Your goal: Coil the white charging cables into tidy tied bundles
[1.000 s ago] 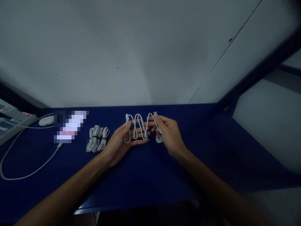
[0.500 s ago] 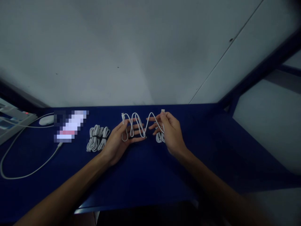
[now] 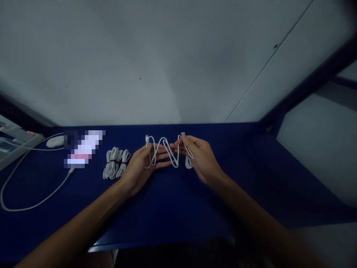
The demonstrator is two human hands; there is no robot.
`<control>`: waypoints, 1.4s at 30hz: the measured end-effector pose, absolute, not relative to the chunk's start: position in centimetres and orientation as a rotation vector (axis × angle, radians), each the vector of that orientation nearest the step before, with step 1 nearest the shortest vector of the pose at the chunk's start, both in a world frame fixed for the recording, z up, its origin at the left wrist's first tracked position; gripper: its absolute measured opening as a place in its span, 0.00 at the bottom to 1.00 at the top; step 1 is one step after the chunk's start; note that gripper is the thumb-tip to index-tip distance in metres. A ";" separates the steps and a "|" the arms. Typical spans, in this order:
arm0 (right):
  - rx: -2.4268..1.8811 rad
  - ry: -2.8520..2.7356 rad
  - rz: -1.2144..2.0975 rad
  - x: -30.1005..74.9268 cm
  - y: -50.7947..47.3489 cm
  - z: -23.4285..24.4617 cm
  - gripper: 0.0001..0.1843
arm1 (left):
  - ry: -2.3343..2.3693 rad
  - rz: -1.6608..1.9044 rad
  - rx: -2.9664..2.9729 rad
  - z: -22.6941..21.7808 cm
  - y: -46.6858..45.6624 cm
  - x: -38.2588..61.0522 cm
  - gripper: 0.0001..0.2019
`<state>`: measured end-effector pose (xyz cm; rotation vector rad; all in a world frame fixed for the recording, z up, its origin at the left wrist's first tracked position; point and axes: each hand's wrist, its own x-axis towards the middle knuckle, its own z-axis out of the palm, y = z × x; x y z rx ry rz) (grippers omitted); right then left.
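A white cable (image 3: 167, 150) hangs in zigzag loops between my two hands above the dark blue table (image 3: 173, 208). My left hand (image 3: 139, 169) lies palm up with its fingers curled around the left loops, one plug end sticking up by the thumb. My right hand (image 3: 202, 158) pinches the right end of the cable, its USB plug pointing up, with a short loop dangling below the fingers. Left of my left hand lie bundled white cables (image 3: 115, 163) tied with dark bands.
A blurred-out object (image 3: 83, 149) lies at the back left with a long white cord (image 3: 33, 203) curving toward the front. A white mouse (image 3: 55, 141) and a power strip (image 3: 13, 143) sit at the far left. A grey wall stands behind the table.
My right hand has moved slightly left toward my left hand, closing the gap, and the cable's loops have gathered tighter between them.
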<state>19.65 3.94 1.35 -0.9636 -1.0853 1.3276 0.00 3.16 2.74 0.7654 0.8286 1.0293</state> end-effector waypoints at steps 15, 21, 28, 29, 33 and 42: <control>-0.916 -0.786 1.492 19.5 3.9 2.0 0.15 | 0.831 1.085 0.695 2.3 3.4 -0.2 0.15; -0.973 -1.081 1.298 19.3 3.4 2.2 0.16 | 0.821 1.049 0.764 2.4 3.2 -0.1 0.12; -1.052 -1.551 0.868 18.8 2.4 2.6 0.06 | 0.848 1.045 0.799 2.1 2.9 -0.1 0.12; -1.065 -1.600 0.835 18.8 2.3 2.6 0.05 | 0.849 1.041 0.816 2.1 2.8 -0.1 0.12; -1.082 -1.695 0.821 18.8 2.3 2.4 0.05 | 0.858 1.035 0.861 2.2 2.6 0.0 0.11; -1.041 -1.558 1.016 18.2 1.5 2.6 0.07 | 0.824 1.033 0.847 2.5 2.3 0.3 0.10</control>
